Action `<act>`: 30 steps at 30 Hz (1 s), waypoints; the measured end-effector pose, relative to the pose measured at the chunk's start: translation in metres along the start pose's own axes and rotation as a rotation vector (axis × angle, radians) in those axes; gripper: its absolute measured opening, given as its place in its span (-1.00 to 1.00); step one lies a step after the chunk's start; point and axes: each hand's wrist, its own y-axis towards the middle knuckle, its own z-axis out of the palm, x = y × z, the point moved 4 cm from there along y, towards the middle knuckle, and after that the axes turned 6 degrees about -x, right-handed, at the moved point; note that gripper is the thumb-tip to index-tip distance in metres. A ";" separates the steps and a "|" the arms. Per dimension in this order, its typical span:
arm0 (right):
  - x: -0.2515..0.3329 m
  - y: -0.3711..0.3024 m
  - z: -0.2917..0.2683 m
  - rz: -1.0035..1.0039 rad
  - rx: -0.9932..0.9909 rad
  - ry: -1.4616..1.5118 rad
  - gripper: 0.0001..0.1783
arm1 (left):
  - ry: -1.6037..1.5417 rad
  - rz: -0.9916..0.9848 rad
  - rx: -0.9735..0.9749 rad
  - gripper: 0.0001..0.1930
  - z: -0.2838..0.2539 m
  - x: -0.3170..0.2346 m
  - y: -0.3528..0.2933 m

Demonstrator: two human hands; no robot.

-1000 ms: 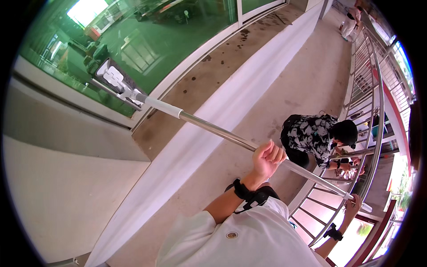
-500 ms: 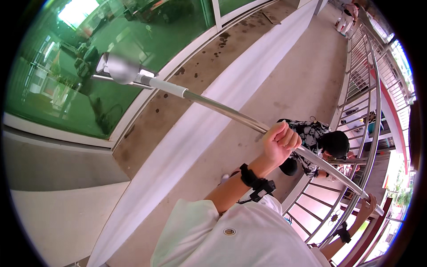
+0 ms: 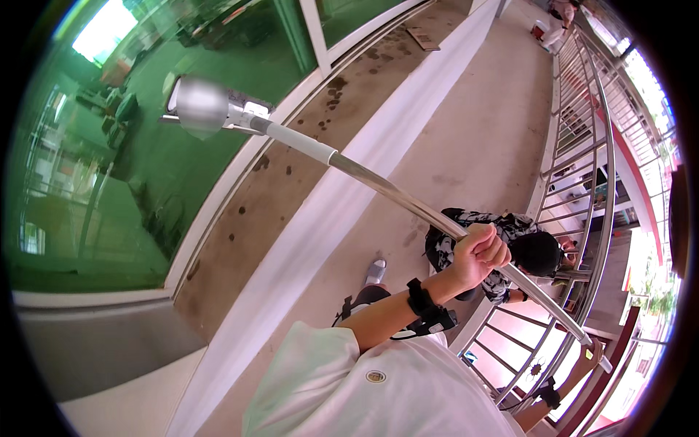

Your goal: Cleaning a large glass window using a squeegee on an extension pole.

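Note:
My left hand is wrapped round the metal pole of a long-handled window squeegee. Lower right, my right hand grips the same pole close to its end, by the railing. Its fingers are partly hidden. From there the pole slants up and left to a light grey sleeve and a wide head, partly blurred. That head lies over the lower part of a green-tinted window; whether it touches the glass I cannot tell. Black straps circle both my wrists.
A person in a black-and-white patterned top and black cap is close beyond my left hand, beside the metal railing. Another person stands far along the walkway. A pale strip runs beside the wet-spotted ledge.
The view has shifted, and the squeegee head has moved along the window toward the upright frame. Both hands keep their hold on the pole. My sandalled foot has come into view.

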 end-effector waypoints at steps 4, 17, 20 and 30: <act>-0.003 -0.008 0.008 0.061 -0.002 -0.033 -0.61 | -0.008 -0.077 -0.044 -0.55 -0.012 0.008 0.038; -0.010 -0.053 0.048 0.179 0.038 -0.072 -0.65 | 0.046 -0.295 -0.261 -0.54 -0.051 0.010 0.099; -0.014 -0.059 0.052 0.193 0.046 -0.080 -0.66 | 0.072 -0.292 -0.278 -0.54 -0.051 0.010 0.083; -0.050 -0.126 0.093 0.417 0.290 0.114 -0.70 | 0.174 -0.264 -0.052 -0.53 -0.003 -0.001 0.007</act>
